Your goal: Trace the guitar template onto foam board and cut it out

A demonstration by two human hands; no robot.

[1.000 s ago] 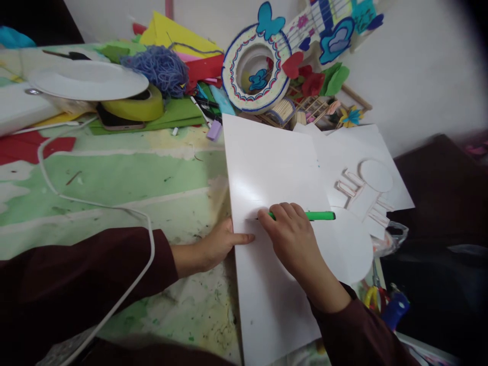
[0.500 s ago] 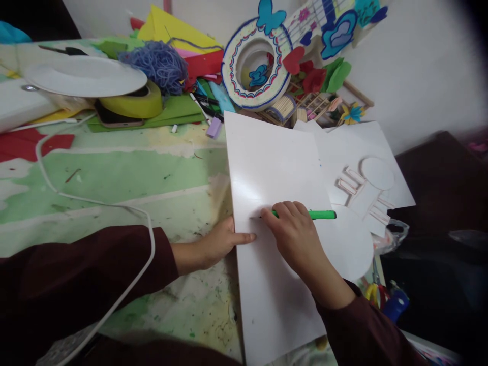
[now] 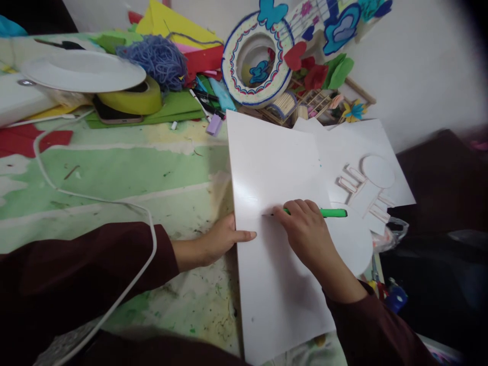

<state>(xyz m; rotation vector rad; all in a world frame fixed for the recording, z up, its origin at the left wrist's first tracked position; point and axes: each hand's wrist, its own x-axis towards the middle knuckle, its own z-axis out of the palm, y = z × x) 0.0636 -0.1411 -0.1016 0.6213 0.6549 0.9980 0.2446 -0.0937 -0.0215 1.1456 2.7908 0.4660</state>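
A large white foam board (image 3: 274, 152) lies at an angle over the table's right half. Gripping its left edge is my left hand (image 3: 223, 238), thumb on top and fingers hidden underneath. My right hand (image 3: 307, 229) is closed around a green-handled craft knife (image 3: 333, 213). The knife's thin tip points left and rests at the board's surface, a little above and right of my left thumb. Under the board's right side, a rounded white piece (image 3: 353, 244) sticks out.
Small cut white pieces (image 3: 377, 172) lie on another white sheet at right. Behind stand a decorated ring (image 3: 231, 61), blue yarn (image 3: 154, 61), yellow tape (image 3: 150, 99) and a white plate (image 3: 84, 71). A white cable (image 3: 91, 198) crosses the table and my left sleeve. Scissors (image 3: 377, 284) lie at lower right.
My right hand has drawn the craft knife a short way to the right across the board. My left hand keeps its hold on the edge.
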